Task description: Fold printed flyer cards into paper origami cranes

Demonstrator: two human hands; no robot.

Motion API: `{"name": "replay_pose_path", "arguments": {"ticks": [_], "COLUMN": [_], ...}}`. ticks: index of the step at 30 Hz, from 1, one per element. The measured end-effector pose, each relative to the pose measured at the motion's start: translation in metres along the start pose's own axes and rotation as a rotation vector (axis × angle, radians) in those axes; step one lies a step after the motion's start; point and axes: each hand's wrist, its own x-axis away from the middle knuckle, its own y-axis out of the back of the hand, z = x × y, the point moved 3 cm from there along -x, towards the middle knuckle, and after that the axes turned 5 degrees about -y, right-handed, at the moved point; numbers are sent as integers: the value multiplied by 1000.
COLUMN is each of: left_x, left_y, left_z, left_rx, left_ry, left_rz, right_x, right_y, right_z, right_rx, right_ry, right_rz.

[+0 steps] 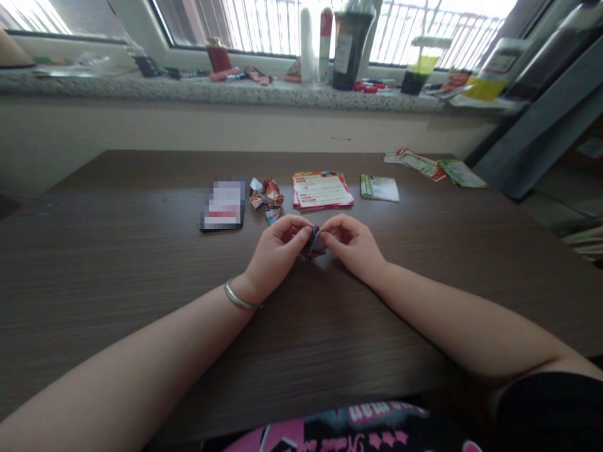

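Note:
Between my two hands, low over the brown table, is a small folded piece of dark purplish paper. My left hand, with a silver bangle at the wrist, pinches its left side. The thumb and fingertips of my right hand close on its right side. Just beyond my left hand lie several folded, crumpled colourful papers, one small blue piece nearest the fingers. Behind my hands rests a stack of printed cards with pink edges.
A dark-edged phone-like object, its face pixelated, lies left. To the right are a small green-and-white packet and opened green-red wrappers. Cups and bottles, including a dark cup, line the granite windowsill.

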Motion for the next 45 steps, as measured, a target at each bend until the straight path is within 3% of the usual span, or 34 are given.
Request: {"name": "replay_pose_path", "arguments": {"ticks": [8, 23, 32, 40, 45], "left_x": [3, 8, 6, 4, 1], "left_y": [-4, -10, -9, -9, -6], "left_z": [-3, -18, -21, -14, -2], "left_rx": [-61, -129, -183, -156, -166], "left_ry": [-13, -94, -147, -82, -12], "left_rz": [-1, 56, 5, 58, 155], "right_x": [5, 11, 9, 7, 3], "right_y": [-2, -5, -6, -4, 1], "right_z": [3, 15, 17, 14, 4], "right_rx": [-20, 102, 117, 129, 170], "right_ry": [-18, 110, 104, 55, 45], "right_rz": [-46, 39, 29, 29, 64]}}
